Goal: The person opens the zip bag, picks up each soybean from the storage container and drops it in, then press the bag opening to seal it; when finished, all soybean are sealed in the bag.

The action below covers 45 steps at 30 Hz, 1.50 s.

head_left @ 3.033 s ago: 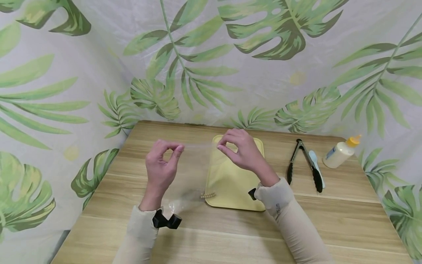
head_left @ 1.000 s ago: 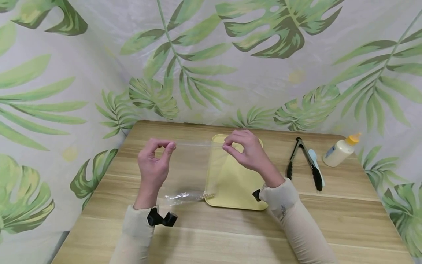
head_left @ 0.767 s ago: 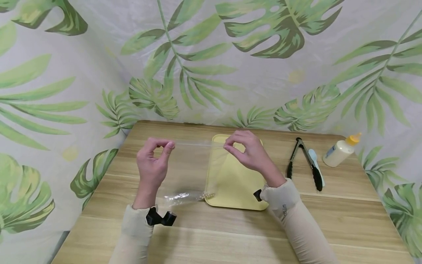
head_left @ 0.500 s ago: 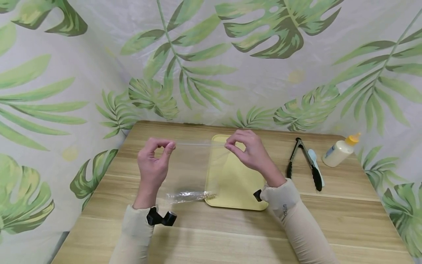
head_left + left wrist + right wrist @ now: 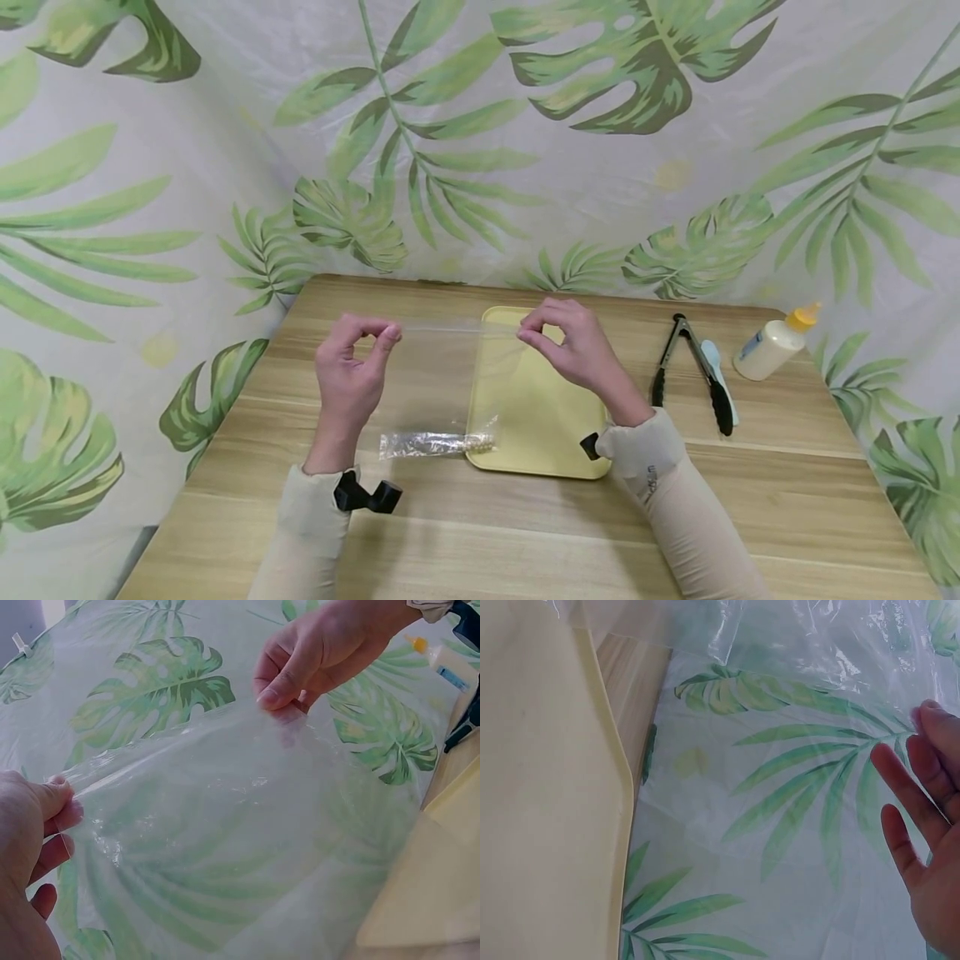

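A clear plastic bag (image 5: 442,379) is stretched upright between the two hands in the head view. My left hand (image 5: 350,367) pinches its upper left corner between thumb and index finger. At the opposite upper corner, my right hand (image 5: 572,346) does the same. A short string of pale beads (image 5: 480,444) shows at the bag's lower right, over the corner of a yellow tray (image 5: 540,433). Crinkled film catches the light along the bag's bottom. In the left wrist view, the film (image 5: 217,817) spans from hand to hand.
Tongs (image 5: 682,358) with black grips lie on the wooden table (image 5: 480,550) to the right. A light blue spoon-like utensil (image 5: 716,371) lies beside them. Farther right is a white bottle (image 5: 768,350) with a yellow cap. Leaf-printed cloth (image 5: 465,150) hangs behind the table.
Both hands keep their pinch on the bag. They have spread apart, pulling the top edge wider. The bag's bottom has flattened, and the beads have shifted slightly right.
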Available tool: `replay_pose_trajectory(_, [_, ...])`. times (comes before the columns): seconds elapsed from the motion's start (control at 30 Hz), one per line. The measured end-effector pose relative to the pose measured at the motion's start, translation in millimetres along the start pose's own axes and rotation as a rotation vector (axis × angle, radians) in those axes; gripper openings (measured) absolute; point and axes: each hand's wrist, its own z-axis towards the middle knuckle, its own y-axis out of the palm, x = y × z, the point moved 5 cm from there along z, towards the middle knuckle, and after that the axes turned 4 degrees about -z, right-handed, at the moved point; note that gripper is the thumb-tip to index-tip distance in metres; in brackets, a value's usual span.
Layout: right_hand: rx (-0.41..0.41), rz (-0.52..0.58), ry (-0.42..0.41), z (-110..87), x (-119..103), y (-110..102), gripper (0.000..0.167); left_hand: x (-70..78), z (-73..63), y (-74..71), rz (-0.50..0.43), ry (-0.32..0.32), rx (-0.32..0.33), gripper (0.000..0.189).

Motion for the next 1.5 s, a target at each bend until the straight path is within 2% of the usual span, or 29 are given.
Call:
replay_pose_trajectory(0.13, [-0.004,0.022,0.007,-1.5,0,-1,0.007,-0.3,1.9,-0.8,-0.019,-0.006,0.005,0.008])
replay_pose_trajectory(0.4, [-0.083,0.046,0.067,-6.7,5,1,0.004,0.2,3.6,-2.7,-0.024,0.000,0.009,0.008])
replay_pose_trajectory(0.93, [-0.035,0.023,0.062,-5.1,0,1,0.012,0.4,1.7,-7.2,0.005,-0.004,0.007,0.008])
replay_pose_trajectory(1.07, [-0.023,0.058,0.071,-3.3,-1,3,0.012,-0.3,3.5,-11.0,0.001,-0.005,0.013,0.008])
replay_pose_trajectory(1.3, [-0.052,0.108,0.085,0.1,-3,10,0.013,-4.0,6.4,-17.7,0.008,-0.018,0.021,0.008])
replay_pose_trajectory(1.5, [-0.020,0.137,0.074,6.7,-3,18,0.011,-11.3,12.5,-25.4,0.050,-0.066,0.017,0.003])
